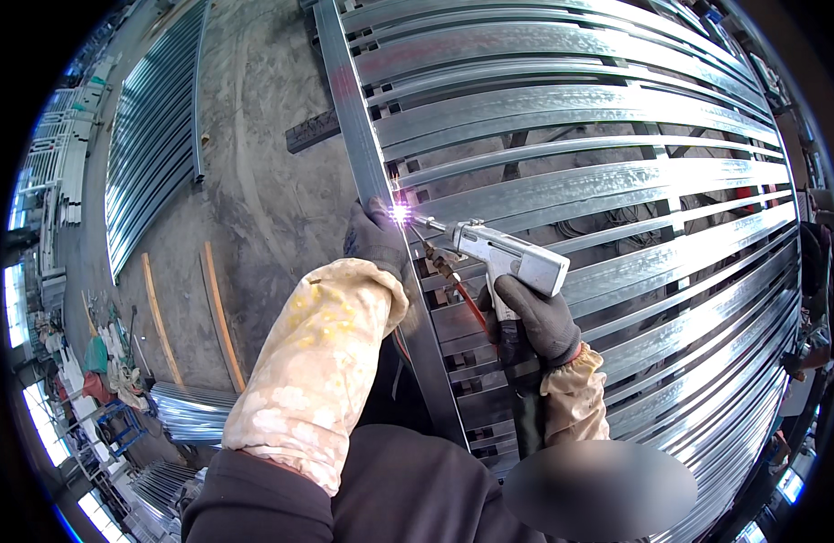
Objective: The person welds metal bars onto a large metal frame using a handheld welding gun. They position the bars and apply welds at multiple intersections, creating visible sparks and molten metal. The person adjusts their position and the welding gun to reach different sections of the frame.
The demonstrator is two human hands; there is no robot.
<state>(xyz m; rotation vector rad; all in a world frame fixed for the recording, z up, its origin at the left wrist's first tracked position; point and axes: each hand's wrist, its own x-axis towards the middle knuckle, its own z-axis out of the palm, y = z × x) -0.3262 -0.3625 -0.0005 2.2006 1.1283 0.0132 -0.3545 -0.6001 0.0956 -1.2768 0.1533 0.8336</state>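
My right hand (541,319), in a dark glove, is closed round the grip of a silver handheld welding gun (517,260). Its nozzle points left at a bright violet-white spark (400,214) on a long grey metal rail (358,122). A thin wire guide and a red hose run under the gun's nozzle, and a thick black cable drops from its handle. Beside the spark, my gloved left hand (377,241) grips the rail's edge, with its fingertips partly lost in the glare. A stained cloth sleeve (322,344) covers my left forearm.
Several shiny parallel metal bars (544,113) meet the rail and stretch to the right. A stack of ribbed metal panels (159,136) lies on the concrete floor at the left. Two wooden strips (220,312) and a bundle of metal tubes (191,412) lie nearer me.
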